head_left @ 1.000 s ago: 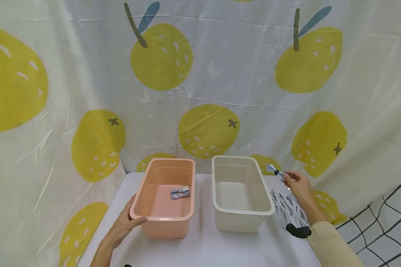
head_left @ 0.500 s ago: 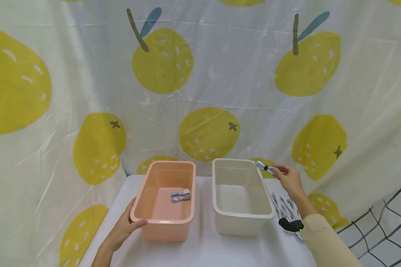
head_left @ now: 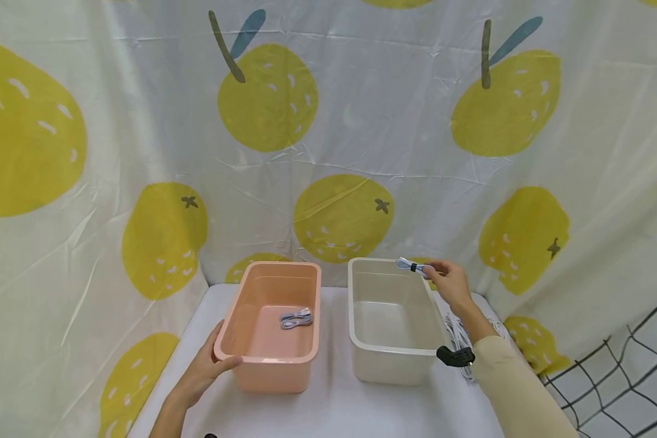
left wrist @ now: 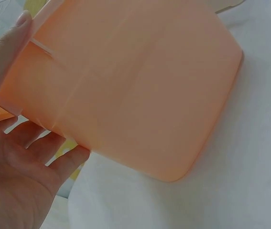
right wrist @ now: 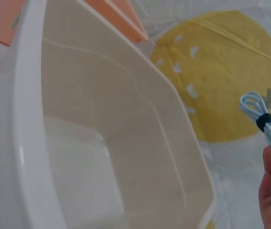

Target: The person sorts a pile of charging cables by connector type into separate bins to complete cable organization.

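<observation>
Across a white worktop (head_left: 339, 413), a cream bin (head_left: 391, 368) beside a peach bin (head_left: 271, 378).
White cable coils (head_left: 460, 337) lie right of the cream one. The left hand (head_left: 204, 366) grips the peach bin's near left corner; the right hand (head_left: 451, 285) pinches a black-banded pale blue cable bundle (head_left: 404, 264) near the cream bin's far right corner. A grey cable bundle (head_left: 295, 319) lies inside the peach bin.
</observation>
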The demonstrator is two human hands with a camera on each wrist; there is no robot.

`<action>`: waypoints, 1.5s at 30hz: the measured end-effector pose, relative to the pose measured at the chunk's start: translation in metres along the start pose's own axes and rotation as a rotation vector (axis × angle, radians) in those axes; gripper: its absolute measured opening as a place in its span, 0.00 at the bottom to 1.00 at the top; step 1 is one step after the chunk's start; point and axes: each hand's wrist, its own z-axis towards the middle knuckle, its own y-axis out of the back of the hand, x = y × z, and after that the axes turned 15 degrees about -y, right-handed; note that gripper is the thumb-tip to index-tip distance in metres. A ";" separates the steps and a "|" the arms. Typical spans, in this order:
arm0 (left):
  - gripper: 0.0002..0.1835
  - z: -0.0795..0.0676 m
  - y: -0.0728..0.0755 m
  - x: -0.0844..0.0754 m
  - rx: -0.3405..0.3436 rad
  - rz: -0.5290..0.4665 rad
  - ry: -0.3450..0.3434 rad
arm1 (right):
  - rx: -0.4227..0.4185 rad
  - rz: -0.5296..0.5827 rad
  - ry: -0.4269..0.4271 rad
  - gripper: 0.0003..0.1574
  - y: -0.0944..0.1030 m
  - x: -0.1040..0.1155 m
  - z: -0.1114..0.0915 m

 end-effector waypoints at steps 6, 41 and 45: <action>0.54 0.001 0.002 0.002 0.007 0.000 -0.003 | 0.053 0.029 0.015 0.18 -0.022 0.013 0.003; 0.55 -0.001 0.004 0.003 0.010 -0.024 -0.002 | 0.237 0.130 0.032 0.13 -0.143 0.055 -0.009; 0.55 0.002 0.003 0.003 0.018 -0.019 -0.011 | 0.253 0.127 0.032 0.13 -0.154 0.059 -0.010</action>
